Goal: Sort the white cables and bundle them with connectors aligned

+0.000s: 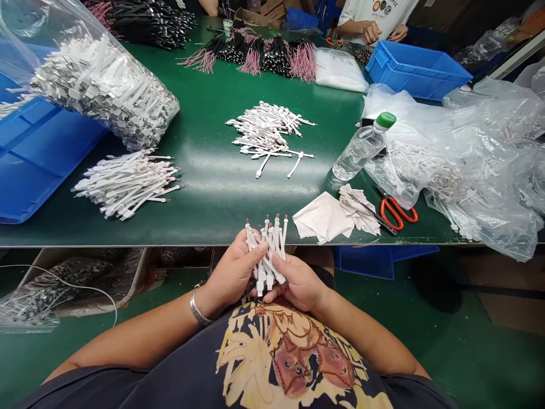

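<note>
Both the left hand (232, 272) and right hand (296, 282) grip a bunch of white cables (268, 255) right by the edge of the green table (213, 210).

a green bench (208, 218) carries 2 heaps of white cables (270, 133), a bulging bag of cables (97, 91), pink-and-black bundles (251, 57), a blue crate (417, 71), a water bottle (364, 146), a white cloth (323, 217) and red scissors (398, 211), just beside the cloth.

**No legible text in view**
Dark marks, perhaps handwritten characters, stand on the white plastic packet (339, 62) on the green workbench (204, 113), too small to read; the co-worker's white T-shirt (385, 12) bears a row of round printed emblems, also unreadable.
</note>
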### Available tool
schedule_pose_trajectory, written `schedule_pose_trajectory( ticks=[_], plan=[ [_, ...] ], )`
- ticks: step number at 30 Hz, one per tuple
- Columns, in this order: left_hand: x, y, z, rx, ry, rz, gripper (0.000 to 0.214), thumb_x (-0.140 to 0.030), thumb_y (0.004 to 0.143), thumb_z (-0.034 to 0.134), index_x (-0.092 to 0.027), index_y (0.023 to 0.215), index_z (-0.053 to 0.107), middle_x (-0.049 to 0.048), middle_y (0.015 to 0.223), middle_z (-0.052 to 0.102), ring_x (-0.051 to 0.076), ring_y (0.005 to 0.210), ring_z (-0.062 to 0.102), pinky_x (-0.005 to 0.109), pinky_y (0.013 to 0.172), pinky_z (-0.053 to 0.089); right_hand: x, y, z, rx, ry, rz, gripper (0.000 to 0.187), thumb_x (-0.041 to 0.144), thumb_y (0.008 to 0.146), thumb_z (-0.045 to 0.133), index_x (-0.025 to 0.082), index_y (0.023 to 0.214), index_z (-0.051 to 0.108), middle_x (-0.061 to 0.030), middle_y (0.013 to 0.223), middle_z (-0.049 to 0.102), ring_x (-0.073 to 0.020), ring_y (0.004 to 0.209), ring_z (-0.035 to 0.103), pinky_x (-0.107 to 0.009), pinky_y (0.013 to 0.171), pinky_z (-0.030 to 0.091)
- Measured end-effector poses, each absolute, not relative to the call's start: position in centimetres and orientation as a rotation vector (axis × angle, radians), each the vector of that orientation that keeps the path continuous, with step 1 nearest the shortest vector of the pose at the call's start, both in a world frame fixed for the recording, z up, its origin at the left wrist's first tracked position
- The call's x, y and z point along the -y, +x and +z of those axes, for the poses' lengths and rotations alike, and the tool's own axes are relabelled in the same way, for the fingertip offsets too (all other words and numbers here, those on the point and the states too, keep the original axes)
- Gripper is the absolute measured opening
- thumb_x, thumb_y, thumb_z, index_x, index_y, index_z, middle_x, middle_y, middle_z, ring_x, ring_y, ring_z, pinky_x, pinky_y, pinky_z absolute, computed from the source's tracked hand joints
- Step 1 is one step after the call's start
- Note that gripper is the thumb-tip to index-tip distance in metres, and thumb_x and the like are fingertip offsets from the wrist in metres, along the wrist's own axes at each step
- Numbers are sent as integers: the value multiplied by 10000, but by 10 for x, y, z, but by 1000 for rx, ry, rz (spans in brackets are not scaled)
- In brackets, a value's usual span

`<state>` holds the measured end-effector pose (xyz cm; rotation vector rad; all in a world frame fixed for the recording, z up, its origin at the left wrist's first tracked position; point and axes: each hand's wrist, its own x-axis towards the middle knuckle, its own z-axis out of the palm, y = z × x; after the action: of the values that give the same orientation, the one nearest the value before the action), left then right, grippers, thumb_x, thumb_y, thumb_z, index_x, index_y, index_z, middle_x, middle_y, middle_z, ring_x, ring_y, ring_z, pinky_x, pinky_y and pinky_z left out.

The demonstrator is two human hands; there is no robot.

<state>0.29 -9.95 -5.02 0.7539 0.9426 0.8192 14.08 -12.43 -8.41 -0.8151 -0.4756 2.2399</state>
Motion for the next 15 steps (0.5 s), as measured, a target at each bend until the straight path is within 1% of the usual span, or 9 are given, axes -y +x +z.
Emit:
schedule_pose_trajectory(
  ticks=[2, 4, 8, 11, 13, 15],
  plan=[
    [100, 3, -49, -957, 742, 832, 280, -360, 827, 595, -216, 1013, 442, -36, 753, 541, 48, 440, 467, 164, 371, 406, 124, 141, -83, 507, -831, 2243, 432, 464, 782, 653, 132, 1048, 577, -41, 785, 652, -115, 587, 661, -173, 485, 556],
    [99, 2, -48, -963, 728, 843, 313, -336, 823, 610, -229, 1078, 462, -26, 812, 573, 36, 478, 485, 158, 439, 443, 124, 141, -82, 522, -848, 2247, 431, 429, 755, 694, 142, 1053, 575, -42, 816, 658, -111, 592, 659, -166, 481, 551],
    [99, 2, -46, -952, 704, 799, 473, -340, 814, 624, -280, 1248, 445, -18, 811, 606, 55, 511, 511, 155, 452, 443, 123, 143, -78, 532, -876, 2258, 451, 373, 712, 745, 157, 1070, 576, -40, 839, 665, -116, 616, 666, -153, 475, 541],
    [100, 2, -47, -939, 683, 802, 472, -339, 798, 643, -247, 1236, 496, 5, 842, 638, 80, 570, 552, 184, 519, 480, 122, 142, -75, 546, -925, 2276, 457, 348, 653, 789, 134, 1015, 609, -41, 819, 667, -118, 617, 664, -152, 471, 535],
    [100, 1, -48, -924, 711, 807, 426, -336, 807, 634, -225, 1206, 535, 19, 874, 658, 97, 626, 581, 201, 582, 496, 121, 141, -74, 550, -982, 2279, 441, 329, 607, 816, 110, 940, 628, -33, 769, 663, -101, 562, 641, -150, 455, 520],
    [99, -1, -48, -911, 776, 777, 380, -334, 818, 621, -207, 1173, 572, 30, 879, 675, 121, 682, 610, 222, 644, 505, 120, 140, -73, 594, -1044, 2278, 394, 326, 590, 821, 92, 845, 634, -21, 694, 649, -79, 490, 604, -143, 424, 487]
  ],
)
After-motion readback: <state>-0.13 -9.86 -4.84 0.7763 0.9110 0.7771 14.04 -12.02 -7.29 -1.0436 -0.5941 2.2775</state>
